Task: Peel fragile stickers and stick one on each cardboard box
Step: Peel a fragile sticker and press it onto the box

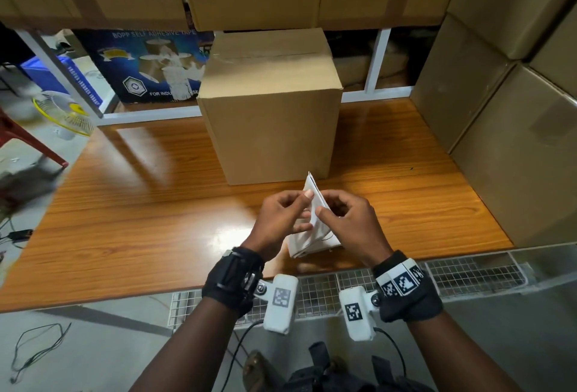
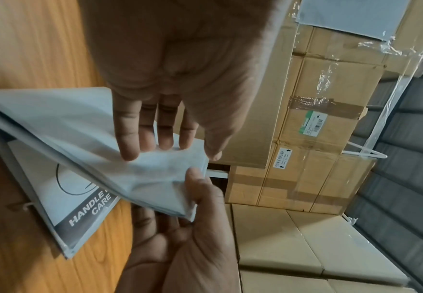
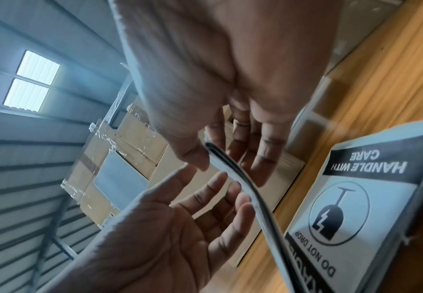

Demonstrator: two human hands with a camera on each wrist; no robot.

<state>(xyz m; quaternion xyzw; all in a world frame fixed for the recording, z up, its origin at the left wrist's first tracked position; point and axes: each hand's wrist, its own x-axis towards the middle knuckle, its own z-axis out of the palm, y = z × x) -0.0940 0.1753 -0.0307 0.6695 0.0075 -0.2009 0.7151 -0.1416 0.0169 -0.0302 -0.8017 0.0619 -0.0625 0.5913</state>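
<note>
Pinching a white sticker sheet (image 1: 314,196) between them, both hands work just above the near edge of the wooden table (image 1: 150,204). The left hand (image 1: 282,220) has its thumb and fingers (image 2: 130,138) curled onto the sheet's upper corner, and the right hand (image 1: 349,220) grips the same corner from the other side, thumb against forefinger. The sheet stands tilted up from a small stack of stickers (image 1: 307,245) lying flat on the table under the hands; the left wrist view shows the top one printed "HANDLE ... CARE" (image 2: 62,198), and the right wrist view shows a broken-glass symbol with "DO NOT DROP" (image 3: 355,208). Whether a sticker has separated from its backing cannot be told.

Just beyond the hands, a taped cardboard box (image 1: 271,110) stands upright near the middle of the table, its facing side bare. More cardboard boxes (image 1: 515,141) are stacked along the right side and across the far top. A yellow fan (image 1: 64,116) sits on the floor at left.
</note>
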